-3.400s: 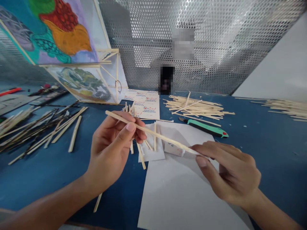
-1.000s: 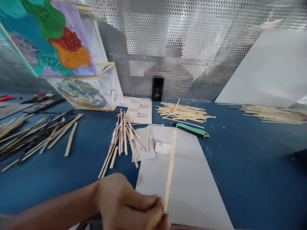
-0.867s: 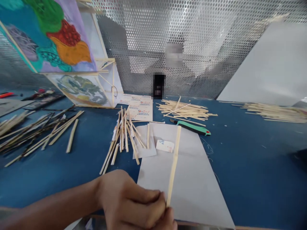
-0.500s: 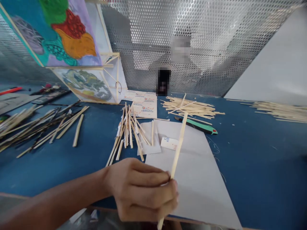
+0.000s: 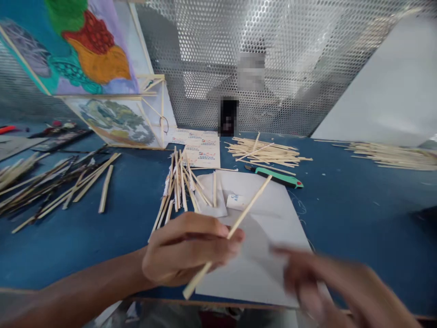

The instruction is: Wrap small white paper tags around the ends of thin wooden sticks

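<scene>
My left hand (image 5: pixel 194 248) is closed around a thin pale wooden stick (image 5: pixel 251 205), pinched between thumb and fingers. The stick slants over a white sheet of paper (image 5: pixel 266 278), its upper end pointing up and right. To the right, my right hand (image 5: pixel 317 278) hangs over the paper's edge, blurred by motion. Its index finger stretches toward the stick, and no object shows in it. A green-handled cutter (image 5: pixel 283 177) lies at the paper's far edge. On the paper is a small printed paper scrap (image 5: pixel 235 201). Several short sticks (image 5: pixel 179 177) lie just beyond my left hand.
Piles of wooden sticks lie at the back middle (image 5: pixel 266 151), at the right (image 5: pixel 392 156) and, darker, at the left (image 5: pixel 51 187). Painted panels on a stick frame (image 5: pixel 116 120) stand back left. Behind the blue table (image 5: pixel 358 218) rises a perforated metal screen (image 5: pixel 293 68).
My right hand has come into view from the lower right. The stick in my left hand has tilted from steep to slanting, its upper end lower and farther right.
</scene>
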### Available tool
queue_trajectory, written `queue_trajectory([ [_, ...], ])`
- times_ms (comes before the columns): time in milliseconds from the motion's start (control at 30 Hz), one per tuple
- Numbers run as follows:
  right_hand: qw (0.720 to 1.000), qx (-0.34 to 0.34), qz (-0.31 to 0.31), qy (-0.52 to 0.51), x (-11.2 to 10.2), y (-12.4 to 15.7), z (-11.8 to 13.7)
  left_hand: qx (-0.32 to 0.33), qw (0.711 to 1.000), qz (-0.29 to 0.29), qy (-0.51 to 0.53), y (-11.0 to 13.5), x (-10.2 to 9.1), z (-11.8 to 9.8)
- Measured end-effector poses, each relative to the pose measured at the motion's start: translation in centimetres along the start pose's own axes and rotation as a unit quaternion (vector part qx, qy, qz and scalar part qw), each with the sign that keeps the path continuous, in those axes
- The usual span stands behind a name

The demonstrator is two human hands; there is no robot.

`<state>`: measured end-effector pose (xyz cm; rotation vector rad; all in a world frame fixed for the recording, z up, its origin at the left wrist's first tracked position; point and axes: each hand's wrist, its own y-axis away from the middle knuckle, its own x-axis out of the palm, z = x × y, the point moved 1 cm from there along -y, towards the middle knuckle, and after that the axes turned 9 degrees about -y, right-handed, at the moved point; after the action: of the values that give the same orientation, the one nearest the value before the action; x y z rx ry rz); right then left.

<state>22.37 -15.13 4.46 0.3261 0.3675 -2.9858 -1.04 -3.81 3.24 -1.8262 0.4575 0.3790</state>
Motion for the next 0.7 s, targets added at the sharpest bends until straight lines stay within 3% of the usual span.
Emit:
queue_trajectory([
  [67, 0.997, 0.067, -0.036, -0.027, -1.7, -3.0, -1.0, -0.035, 0.998, -0.054, 0.024, 0.3, 0.2, 0.0],
  [167, 0.960, 0.132, -0.060, -0.238, -3.1, -7.4, -3.0, -0.092, 0.991, -0.085, 0.049, 0.1, 0.4, 0.7],
  [267, 0.918, 0.121, -0.122, -0.357, -3.2, -9.2, -4.5, -0.074, 0.996, -0.019, 0.042, -0.3, 0.5, 1.4],
  [333, 0.919, 0.097, -0.159, -0.348, -2.9, -9.1, -5.1, -0.063, 0.993, 0.056, 0.088, -0.1, 0.7, 1.6],
  [367, 0.926, 0.086, -0.167, -0.328, -2.7, -8.9, -5.2, -0.098, 0.980, 0.090, 0.150, 0.0, 0.9, 1.7],
  [400, 0.935, 0.076, -0.166, -0.303, -2.5, -8.8, -5.2, -0.163, 0.950, 0.118, 0.238, 0.2, 1.3, 1.8],
  [433, 0.946, 0.067, -0.156, -0.275, -2.2, -8.7, -5.2, -0.249, 0.898, 0.141, 0.336, 0.4, 1.7, 2.0],
  [500, 0.968, 0.057, -0.119, -0.214, -1.7, -9.0, -5.0, -0.419, 0.764, 0.169, 0.461, 0.7, 2.5, 2.2],
  [533, 0.978, 0.051, -0.101, -0.173, -1.4, -9.2, -4.9, -0.478, 0.714, 0.177, 0.480, 0.8, 2.9, 2.4],
  [600, 0.994, 0.029, -0.080, -0.068, -1.1, -9.8, -5.1, -0.550, 0.677, 0.158, 0.463, 0.7, 3.4, 2.8],
  [700, 0.993, -0.003, -0.028, 0.111, -0.9, -10.4, -6.3, -0.595, 0.674, 0.070, 0.432, 0.3, 3.5, 3.6],
])
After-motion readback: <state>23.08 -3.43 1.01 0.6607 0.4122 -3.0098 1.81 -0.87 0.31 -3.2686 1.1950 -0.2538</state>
